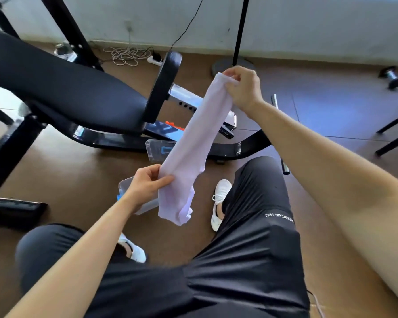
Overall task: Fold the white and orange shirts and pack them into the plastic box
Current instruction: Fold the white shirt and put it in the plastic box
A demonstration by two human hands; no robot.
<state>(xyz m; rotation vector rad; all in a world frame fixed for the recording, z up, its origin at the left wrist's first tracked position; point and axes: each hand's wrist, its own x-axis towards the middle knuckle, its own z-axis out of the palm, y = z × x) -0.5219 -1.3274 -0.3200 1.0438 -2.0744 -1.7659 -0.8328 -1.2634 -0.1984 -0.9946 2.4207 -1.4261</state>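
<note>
Two grips (147, 183) (242, 88); one white shirt (193, 138); two shoes (220, 198) (133, 250); one bench (55, 83); one dumbbell (392, 76).

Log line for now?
white shirt: held midair | left hand: grips lower part | right hand: pinches top end | plastic box: on floor

Plastic box (145, 206) on floor (67, 180). Shirt (193, 143) above box, between left hand (145, 184) and right hand (244, 88). Bench (78, 92) behind box, shoe (220, 203) right of it.
</note>
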